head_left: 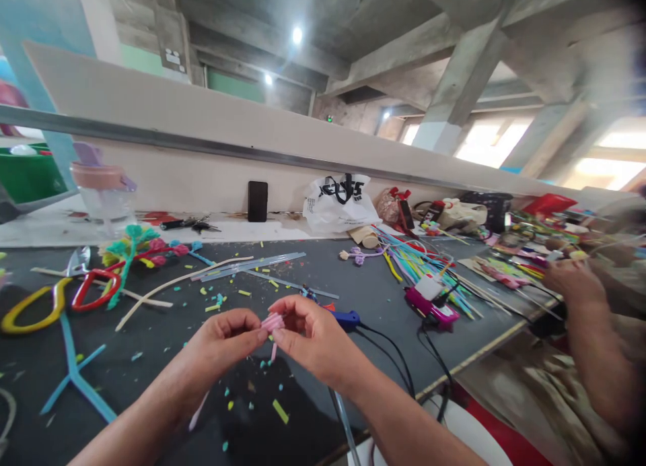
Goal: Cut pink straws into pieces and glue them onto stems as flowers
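Pinched between the fingertips of both my hands is a small bundle of pink pipe cleaner point(273, 322), with a short pink end hanging below it. My left hand point(222, 338) grips it from the left, thumb and index finger together. From the other side my right hand point(310, 335) holds the same bundle and partly hides it. Just behind my right hand lies a blue glue gun point(347, 318) with a black cord. Small yellow and teal clippings are scattered on the dark table point(262, 412) around and beneath my hands.
To the left lie scissors point(95, 287), a green and pink pipe-cleaner flower point(132, 250) and blue stems point(75, 372). A clear cup point(103, 190) and phone point(258, 201) stand behind. On the right are many coloured stems point(428, 264), a magenta device point(431, 308) and a co-worker's hand point(575, 281).
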The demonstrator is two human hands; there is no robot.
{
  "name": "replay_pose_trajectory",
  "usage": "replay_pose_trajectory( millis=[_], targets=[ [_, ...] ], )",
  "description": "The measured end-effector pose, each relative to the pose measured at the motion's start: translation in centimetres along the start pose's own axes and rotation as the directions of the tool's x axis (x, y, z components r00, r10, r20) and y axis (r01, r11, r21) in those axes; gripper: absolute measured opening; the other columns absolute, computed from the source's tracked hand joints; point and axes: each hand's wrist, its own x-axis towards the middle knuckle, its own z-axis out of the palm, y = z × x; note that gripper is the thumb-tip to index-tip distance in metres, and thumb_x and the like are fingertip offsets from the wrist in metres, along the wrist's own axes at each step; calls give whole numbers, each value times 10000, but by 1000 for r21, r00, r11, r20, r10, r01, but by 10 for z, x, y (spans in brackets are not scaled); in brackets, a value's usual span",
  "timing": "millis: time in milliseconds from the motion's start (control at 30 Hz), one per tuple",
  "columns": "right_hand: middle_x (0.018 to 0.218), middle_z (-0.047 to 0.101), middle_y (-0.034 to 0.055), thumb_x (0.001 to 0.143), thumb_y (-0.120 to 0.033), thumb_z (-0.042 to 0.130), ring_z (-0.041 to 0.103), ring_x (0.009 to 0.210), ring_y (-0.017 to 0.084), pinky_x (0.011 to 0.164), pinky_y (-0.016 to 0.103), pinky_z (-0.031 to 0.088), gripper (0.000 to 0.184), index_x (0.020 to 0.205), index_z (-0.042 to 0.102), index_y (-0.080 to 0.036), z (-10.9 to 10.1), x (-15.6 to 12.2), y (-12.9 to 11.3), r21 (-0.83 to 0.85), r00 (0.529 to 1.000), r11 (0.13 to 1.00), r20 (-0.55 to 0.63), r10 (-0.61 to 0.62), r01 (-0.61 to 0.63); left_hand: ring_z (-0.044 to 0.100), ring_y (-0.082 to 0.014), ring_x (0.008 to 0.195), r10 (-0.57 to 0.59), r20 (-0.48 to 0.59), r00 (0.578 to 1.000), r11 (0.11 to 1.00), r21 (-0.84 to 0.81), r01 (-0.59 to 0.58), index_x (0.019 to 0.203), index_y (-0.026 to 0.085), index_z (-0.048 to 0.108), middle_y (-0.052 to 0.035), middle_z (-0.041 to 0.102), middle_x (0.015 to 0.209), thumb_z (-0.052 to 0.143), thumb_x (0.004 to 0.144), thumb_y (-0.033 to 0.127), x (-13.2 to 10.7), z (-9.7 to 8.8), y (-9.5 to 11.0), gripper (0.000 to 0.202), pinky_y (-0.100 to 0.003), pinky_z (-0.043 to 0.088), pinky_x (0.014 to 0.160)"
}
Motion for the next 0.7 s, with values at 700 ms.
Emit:
replay_pose_trajectory(
  millis=[700],
  targets=[
    [897, 560, 22, 782, -237, 541, 534, 762, 117, 688, 261, 434, 210, 982, 509, -179, 0, 2, -3, 208, 999, 978, 41, 9, -17, 240, -27, 397, -79, 138, 987, 988, -119, 96, 671, 131, 597, 64, 387, 480, 661, 687, 410, 2, -10, -2, 287, -166, 152, 381]
  ],
)
